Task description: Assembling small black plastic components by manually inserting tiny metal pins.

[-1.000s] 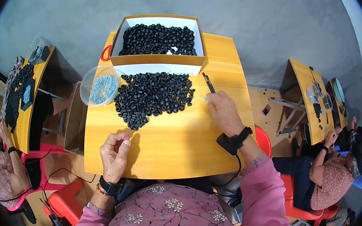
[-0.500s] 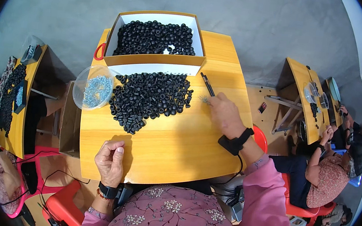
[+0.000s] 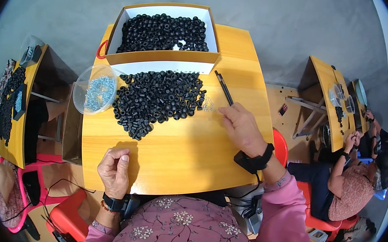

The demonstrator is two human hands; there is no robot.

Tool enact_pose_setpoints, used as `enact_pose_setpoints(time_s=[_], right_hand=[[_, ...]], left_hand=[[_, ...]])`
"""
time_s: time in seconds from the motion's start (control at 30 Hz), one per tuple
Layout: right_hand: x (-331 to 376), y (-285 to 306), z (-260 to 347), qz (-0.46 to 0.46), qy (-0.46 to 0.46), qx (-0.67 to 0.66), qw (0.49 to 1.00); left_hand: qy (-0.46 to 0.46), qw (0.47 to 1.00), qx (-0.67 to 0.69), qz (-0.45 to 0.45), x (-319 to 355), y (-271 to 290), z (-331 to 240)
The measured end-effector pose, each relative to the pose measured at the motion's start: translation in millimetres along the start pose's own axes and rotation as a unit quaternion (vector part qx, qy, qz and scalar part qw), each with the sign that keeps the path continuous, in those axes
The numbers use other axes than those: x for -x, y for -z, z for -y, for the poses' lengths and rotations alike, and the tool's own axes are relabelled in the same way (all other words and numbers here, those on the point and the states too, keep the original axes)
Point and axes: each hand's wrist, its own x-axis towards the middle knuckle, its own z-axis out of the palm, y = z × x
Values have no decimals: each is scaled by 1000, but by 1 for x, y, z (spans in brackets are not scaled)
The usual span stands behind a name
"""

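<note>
My right hand [image 3: 244, 130] rests over the right part of the wooden table [image 3: 165, 170]. Its fingers are drawn together, and whatever is between their tips is hidden. Just left of those fingertips lies a scatter of tiny silvery pieces [image 3: 209, 105]; a black pen [image 3: 224, 88] lies beyond them. Near the front left edge, my left hand [image 3: 114, 173] is closed with the thumb against curled fingers, its contents out of sight. A broad pile of small black ring-like and plug-like parts [image 3: 156, 100] covers the middle of the table.
Behind the pile stands a brown-edged, white-lined box [image 3: 163, 55] of round black parts. A clear round tub [image 3: 80, 91] holds tiny light-blue pieces. A red handle [image 3: 101, 50] shows beside the box. Other people work at tables [image 3: 323, 87] on both sides. Red stools [image 3: 70, 216] stand close by.
The view has shifted slightly. My right hand has moved a little nearer to me, and the silvery pieces now lie more spread out, left of the fingers. My left hand keeps its closed pose.
</note>
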Motion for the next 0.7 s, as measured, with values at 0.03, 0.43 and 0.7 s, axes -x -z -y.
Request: enact_pose_setpoints(time_s=[0.03,0.43,0.7], right_hand=[[1,-4,-1,-1,-2,0,1000],[7,3,-27,-83,-47,-95,991],[5,0,-27,-107,-32,-129,985]], left_hand=[[2,1000,-1,2,0,0,0],[-9,1000,-24,-2,1,-1,6],[0,1000,-9,-3,0,-4,9]])
